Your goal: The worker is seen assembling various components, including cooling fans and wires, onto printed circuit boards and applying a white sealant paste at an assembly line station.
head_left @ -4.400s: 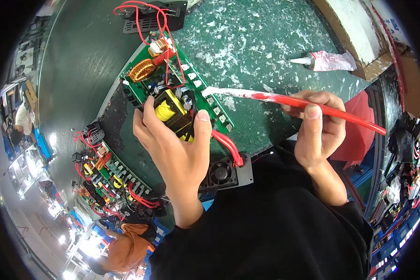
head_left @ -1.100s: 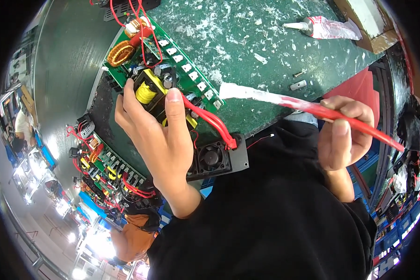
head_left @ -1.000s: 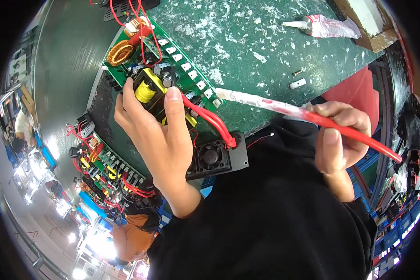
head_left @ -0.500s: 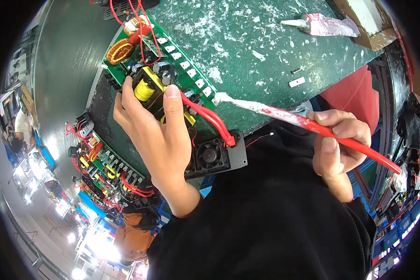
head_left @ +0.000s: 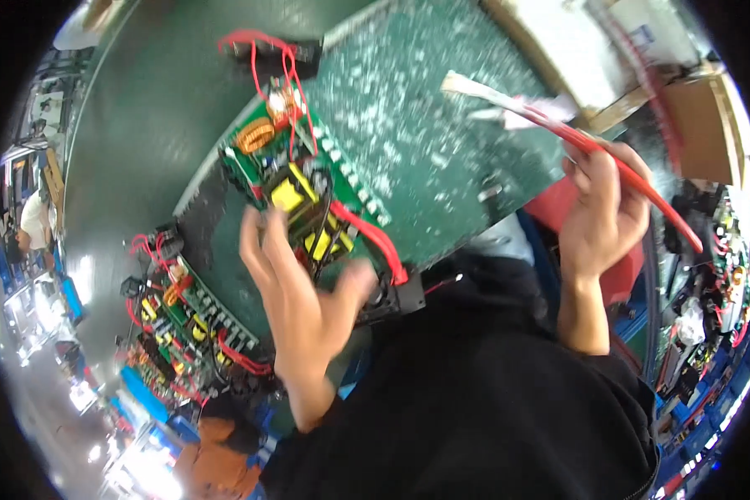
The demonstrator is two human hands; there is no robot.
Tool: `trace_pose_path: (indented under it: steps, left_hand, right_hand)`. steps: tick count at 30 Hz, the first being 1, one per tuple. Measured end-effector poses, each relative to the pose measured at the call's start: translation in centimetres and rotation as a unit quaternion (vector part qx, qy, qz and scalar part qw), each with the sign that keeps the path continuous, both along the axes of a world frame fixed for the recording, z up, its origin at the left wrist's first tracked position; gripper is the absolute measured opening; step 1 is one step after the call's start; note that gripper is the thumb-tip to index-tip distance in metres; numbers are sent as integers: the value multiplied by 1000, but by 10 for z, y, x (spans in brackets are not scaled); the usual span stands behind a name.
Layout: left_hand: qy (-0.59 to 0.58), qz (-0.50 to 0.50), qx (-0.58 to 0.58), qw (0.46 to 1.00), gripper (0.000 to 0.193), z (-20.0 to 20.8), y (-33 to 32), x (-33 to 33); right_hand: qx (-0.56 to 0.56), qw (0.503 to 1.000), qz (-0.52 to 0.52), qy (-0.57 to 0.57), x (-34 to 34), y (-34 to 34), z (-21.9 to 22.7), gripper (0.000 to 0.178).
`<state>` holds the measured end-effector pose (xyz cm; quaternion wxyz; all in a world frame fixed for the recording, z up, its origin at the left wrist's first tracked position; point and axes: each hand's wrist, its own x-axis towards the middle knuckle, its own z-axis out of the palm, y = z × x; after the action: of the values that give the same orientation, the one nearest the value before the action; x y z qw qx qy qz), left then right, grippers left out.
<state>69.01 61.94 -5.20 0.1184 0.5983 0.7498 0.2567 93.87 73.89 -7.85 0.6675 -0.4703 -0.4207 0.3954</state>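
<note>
In my right hand (head_left: 606, 204) is a brush (head_left: 558, 129) with a red handle and a white-smeared tip, held up over the right part of the green table. A green circuit board (head_left: 342, 171) lies to the left, with yellow-wrapped transformers, a copper coil, red wires and a row of white-coated parts along its right edge. My left hand (head_left: 304, 308) hovers at the board's near end, fingers apart and blurred, holding nothing. Beside that hand is a black fan panel (head_left: 404, 298), partly covered by it and joined to the board by thick red wires.
More circuit boards (head_left: 196, 317) sit at the lower left. A tube (head_left: 542, 112) lies behind the brush, near a cardboard box (head_left: 596, 58). White smears cover the green tabletop (head_left: 442, 183). A red surface (head_left: 617, 275) shows below the table's right edge.
My left hand has come off the board and opened. The brush has lifted away from the board's right edge, up and to the right. The whole view has shifted.
</note>
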Motion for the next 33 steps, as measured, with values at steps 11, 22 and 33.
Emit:
trace_pose_path:
  steps: [11,22,33]
  left_hand:
    - [128,-105,53,985,32,1,-53,7]
    - [-172,-258,-35,950,39,64,12,31]
    - [-1,105,35,994,36,-39,53,-91]
  right_hand:
    - [-123,909,257,-303,-18,84,25,34]
    - [-96,895,432,-49,-42,-62,36,119]
    - [-238,867,431,77,-32,-13,29,43]
